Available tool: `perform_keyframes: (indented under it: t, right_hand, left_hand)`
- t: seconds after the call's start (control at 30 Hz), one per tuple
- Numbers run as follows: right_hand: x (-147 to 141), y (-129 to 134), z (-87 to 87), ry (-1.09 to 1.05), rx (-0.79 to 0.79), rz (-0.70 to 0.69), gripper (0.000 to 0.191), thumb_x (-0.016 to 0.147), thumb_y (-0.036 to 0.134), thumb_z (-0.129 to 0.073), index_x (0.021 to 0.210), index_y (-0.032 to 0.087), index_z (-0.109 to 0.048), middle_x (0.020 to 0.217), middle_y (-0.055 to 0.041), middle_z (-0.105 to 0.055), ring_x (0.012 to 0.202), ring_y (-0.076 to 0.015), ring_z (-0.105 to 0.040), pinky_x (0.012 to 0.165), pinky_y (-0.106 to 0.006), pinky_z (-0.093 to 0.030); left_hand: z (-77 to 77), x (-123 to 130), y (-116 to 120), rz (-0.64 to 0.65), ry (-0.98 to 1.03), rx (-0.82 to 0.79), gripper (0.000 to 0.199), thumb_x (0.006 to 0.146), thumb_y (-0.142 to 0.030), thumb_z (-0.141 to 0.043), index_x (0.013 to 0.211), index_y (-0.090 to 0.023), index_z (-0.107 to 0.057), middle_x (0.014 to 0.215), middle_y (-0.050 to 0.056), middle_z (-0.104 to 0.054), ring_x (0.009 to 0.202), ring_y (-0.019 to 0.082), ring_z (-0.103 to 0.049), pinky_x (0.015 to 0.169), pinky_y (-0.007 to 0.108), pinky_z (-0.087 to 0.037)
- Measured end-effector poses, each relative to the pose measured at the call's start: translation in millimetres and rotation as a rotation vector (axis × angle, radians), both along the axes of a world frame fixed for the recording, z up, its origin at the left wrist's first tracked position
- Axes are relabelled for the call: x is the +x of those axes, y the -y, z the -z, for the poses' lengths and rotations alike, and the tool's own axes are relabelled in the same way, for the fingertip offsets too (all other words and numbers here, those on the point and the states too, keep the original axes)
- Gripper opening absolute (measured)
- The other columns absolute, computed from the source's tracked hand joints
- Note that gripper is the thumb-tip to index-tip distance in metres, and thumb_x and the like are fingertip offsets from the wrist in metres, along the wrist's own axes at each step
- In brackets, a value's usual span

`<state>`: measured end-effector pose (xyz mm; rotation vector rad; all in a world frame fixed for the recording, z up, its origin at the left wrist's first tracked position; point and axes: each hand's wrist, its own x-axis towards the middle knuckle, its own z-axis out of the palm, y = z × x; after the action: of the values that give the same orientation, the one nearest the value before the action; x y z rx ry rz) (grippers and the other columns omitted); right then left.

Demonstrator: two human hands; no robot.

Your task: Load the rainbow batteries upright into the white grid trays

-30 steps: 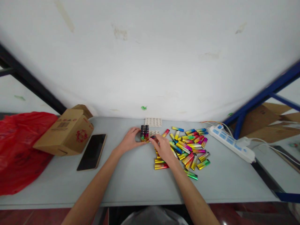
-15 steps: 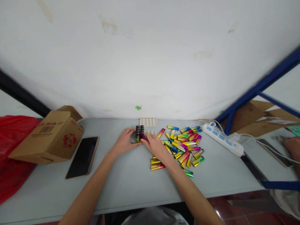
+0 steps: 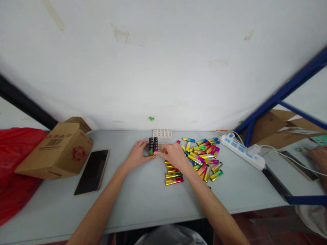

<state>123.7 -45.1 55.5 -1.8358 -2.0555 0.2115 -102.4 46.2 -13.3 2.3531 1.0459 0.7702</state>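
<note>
Two upright rows of black-topped lighters [image 3: 153, 146] stand near the middle of the table, in a white holder partly hidden by my right hand. My left hand [image 3: 138, 154] curves round their left side, thumb at the front and fingers behind. At the front right of the rows is my right hand [image 3: 173, 154], its thumb and fingers against the front lighter of the right row. Shiny multicoloured lighters [image 3: 196, 157] lie in a loose pile to the right, several of them side by side near my right wrist. A second white holder [image 3: 162, 133] lies against the wall.
On the left are a cardboard box [image 3: 58, 149], a red bag [image 3: 17, 170] and a dark phone-like device [image 3: 92, 172]. A white power strip [image 3: 242, 151] lies right of the pile, beside the blue frame [image 3: 281, 92]. Another person's hand [image 3: 319, 156] shows at the far right.
The lighter that was tilted at my right fingertips now stands upright in the right row. My right hand has shifted slightly right, while my left hand keeps its place beside the rows.
</note>
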Motion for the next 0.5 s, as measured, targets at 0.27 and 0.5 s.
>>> perform_keyframes:
  t: [0.27,0.5]
  right_hand:
    - [55,-9,4.7,0.139,-0.113,0.418,0.035,0.109,0.043,-0.062,0.129,0.015,-0.069,0.118,-0.0182,-0.079,0.107,-0.0302,-0.075,0.089,-0.035,-0.049]
    - [52,-33,22.2,0.104,-0.184,0.368,0.035,0.104,0.034,-0.066,0.132,0.014,-0.068,0.123,-0.02,-0.077,0.116,-0.0311,-0.07,0.101,-0.041,-0.048]
  left_hand:
    - [-1.3,0,0,0.003,-0.02,-0.012,0.071,0.075,-0.068,-0.085,0.126,-0.021,-0.071,0.13,0.014,-0.071,0.126,0.038,-0.064,0.114,0.054,-0.052]
    - [-1.5,0,1,0.006,-0.011,-0.015,0.072,0.075,-0.069,-0.085,0.127,-0.02,-0.071,0.131,0.014,-0.071,0.127,0.039,-0.063,0.115,0.055,-0.052]
